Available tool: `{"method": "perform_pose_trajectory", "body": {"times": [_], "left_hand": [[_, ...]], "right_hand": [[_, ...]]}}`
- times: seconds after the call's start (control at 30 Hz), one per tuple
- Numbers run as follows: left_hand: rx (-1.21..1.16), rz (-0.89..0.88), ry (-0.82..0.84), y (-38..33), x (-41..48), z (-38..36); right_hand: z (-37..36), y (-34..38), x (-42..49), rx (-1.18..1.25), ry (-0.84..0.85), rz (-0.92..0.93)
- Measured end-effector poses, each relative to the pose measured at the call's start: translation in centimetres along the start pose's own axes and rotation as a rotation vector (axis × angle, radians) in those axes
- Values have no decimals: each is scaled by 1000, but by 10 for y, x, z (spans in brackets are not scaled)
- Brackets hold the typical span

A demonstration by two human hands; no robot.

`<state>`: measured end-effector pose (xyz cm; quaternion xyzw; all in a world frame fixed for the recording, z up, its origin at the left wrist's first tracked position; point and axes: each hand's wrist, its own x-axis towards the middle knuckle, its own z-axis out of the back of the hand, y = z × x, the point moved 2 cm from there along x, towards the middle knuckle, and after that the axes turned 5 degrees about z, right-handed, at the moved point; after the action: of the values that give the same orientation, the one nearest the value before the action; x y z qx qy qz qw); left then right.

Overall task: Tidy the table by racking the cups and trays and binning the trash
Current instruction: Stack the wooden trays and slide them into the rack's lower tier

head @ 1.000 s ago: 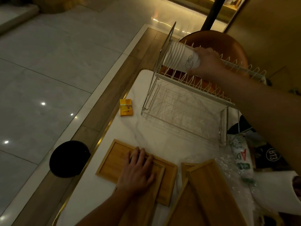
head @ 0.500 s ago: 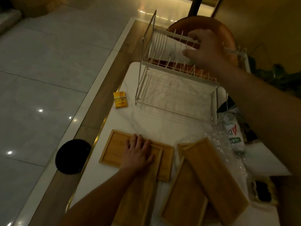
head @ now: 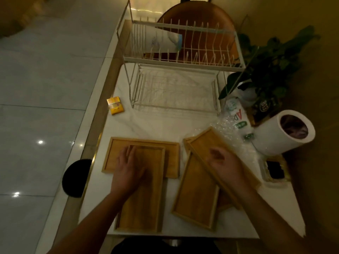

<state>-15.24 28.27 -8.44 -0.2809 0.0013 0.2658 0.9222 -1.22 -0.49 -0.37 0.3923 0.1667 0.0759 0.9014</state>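
Observation:
A stack of white paper cups lies on its side in the upper tier of the white wire dish rack, at its left end. Several wooden trays lie on the white table. My left hand rests flat, fingers apart, on a long tray that overlaps a wider tray. My right hand hovers with loose fingers over a tilted tray that crosses another tray. A yellow packet, crinkled clear plastic and a plastic bottle lie on the table.
A white bin tilts at the table's right edge. A potted plant stands at the back right, a brown chair behind the rack. A black round stool sits on the floor to the left. A dark box lies near the right edge.
My right hand let go of the cup stack, left it in the rack's upper tier, and came back down over the tilted tray. My left hand stayed on its tray.

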Motion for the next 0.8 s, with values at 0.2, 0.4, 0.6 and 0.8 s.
{"method": "perform_pose_trajectory", "body": {"times": [0.2,0.4,0.6,0.8], "left_hand": [[-74,332,-26,27,-59,-6],[-214,488,42,22,-57,-15],[-157,470,-5,-3,-45,-25],[-102,422,19,-36,-29,-33]], "right_hand": [[29,-77,-33,-230,-50,-74],[58,-121,3,-507,58,-229],[49,-134,11,-299,77,-268],[32,-130,-13,55,75,-268]]}}
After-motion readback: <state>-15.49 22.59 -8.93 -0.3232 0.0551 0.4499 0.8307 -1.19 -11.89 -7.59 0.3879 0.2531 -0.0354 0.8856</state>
